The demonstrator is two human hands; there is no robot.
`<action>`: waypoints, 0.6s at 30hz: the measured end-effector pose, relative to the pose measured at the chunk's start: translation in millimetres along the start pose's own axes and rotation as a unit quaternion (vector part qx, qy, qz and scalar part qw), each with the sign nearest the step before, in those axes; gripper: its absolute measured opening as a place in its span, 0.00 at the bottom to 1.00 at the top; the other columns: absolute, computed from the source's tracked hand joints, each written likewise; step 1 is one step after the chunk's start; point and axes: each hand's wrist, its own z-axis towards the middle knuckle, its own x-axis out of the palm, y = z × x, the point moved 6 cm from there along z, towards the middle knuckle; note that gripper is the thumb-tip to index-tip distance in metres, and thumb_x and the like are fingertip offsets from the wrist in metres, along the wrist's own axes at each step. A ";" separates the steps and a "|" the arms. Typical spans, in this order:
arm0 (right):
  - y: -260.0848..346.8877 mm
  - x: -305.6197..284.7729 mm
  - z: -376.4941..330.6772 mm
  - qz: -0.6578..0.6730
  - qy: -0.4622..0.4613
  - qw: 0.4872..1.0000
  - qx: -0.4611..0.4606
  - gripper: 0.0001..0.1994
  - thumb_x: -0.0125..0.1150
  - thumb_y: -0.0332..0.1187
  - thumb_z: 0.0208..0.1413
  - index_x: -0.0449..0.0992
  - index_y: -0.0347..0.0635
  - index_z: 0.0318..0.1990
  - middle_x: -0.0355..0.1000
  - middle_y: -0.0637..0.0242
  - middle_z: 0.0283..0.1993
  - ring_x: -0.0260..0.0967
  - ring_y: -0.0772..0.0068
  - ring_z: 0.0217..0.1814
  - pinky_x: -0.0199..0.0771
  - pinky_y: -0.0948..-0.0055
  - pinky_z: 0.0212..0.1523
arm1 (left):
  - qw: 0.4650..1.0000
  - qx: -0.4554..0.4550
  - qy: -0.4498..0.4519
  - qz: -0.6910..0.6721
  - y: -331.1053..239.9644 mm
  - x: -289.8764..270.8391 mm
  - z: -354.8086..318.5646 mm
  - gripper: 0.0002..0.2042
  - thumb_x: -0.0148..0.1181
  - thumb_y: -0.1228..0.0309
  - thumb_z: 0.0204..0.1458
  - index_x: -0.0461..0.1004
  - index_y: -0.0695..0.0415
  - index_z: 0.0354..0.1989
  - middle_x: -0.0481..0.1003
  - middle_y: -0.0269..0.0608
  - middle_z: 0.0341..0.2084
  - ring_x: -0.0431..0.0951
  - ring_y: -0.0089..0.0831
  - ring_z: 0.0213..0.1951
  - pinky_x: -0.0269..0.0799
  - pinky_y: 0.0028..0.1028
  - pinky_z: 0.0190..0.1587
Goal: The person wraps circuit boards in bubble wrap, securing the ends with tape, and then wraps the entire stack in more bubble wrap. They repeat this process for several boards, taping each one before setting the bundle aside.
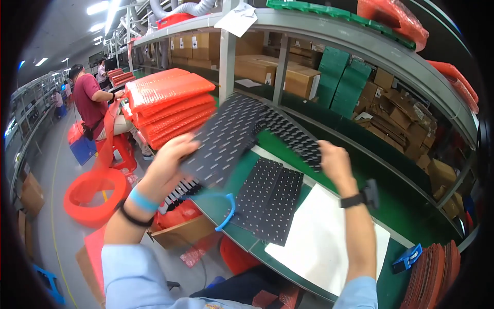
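Observation:
My left hand (pixel 172 157) grips the near left edge of a black panel (pixel 226 136) with rows of short light dashes. The panel is bent at its middle, and its right half slants down to my right hand (pixel 336 162), whose fingers are closed on the far edge. It is raised above the bench. Below it, a second black panel with pale dots (pixel 267 201) lies on the green bench top, beside and partly over a large white sheet (pixel 321 242). A blue curved band (pixel 229 211) shows near the bench edge, close to my left forearm.
Red bubble-wrap pouches (pixel 170 105) are stacked at the left, with a red film roll (pixel 95 198) below. A co-worker (pixel 95 98) sits beyond. A grey shelf frame (pixel 226 56) rises behind. A blue tape dispenser (pixel 408 258) and stacked reddish sheets (pixel 435 278) stand at right.

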 end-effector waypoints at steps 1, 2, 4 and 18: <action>21.6 21.8 9.9 0.014 0.023 1.000 -0.015 0.13 0.49 0.27 0.58 0.78 0.42 0.46 0.75 0.44 0.36 0.75 0.41 0.40 0.76 0.51 0.39 | 0.998 0.017 -0.061 -0.016 -5.0 -17.1 -24.2 0.08 0.53 0.70 0.57 0.72 0.59 0.41 0.77 0.32 0.30 0.78 0.22 0.26 0.72 0.21 0.23; 34.9 44.4 18.2 0.028 0.025 0.999 -0.020 0.12 0.49 0.26 0.58 0.78 0.43 0.45 0.75 0.44 0.36 0.74 0.41 0.40 0.75 0.50 0.39 | 0.991 0.033 -0.123 -0.033 -7.5 -34.2 -46.6 0.08 0.53 0.69 0.57 0.72 0.59 0.42 0.77 0.32 0.29 0.78 0.22 0.26 0.73 0.22 0.24; 49.7 69.2 31.5 0.040 0.024 0.998 -0.029 0.12 0.49 0.26 0.57 0.78 0.44 0.45 0.75 0.44 0.36 0.74 0.40 0.40 0.75 0.50 0.39 | 0.994 0.033 -0.100 -0.007 -6.9 -69.5 -84.5 0.10 0.51 0.67 0.58 0.71 0.60 0.43 0.76 0.34 0.29 0.78 0.23 0.25 0.71 0.22 0.21; 61.7 159.5 88.4 0.059 0.134 0.989 0.000 0.11 0.51 0.29 0.59 0.78 0.44 0.45 0.76 0.47 0.40 0.73 0.40 0.42 0.73 0.51 0.39 | 0.979 0.016 -0.162 -0.126 63.6 -75.0 -57.2 0.07 0.48 0.66 0.62 0.67 0.57 0.39 0.75 0.36 0.28 0.77 0.24 0.25 0.72 0.23 0.21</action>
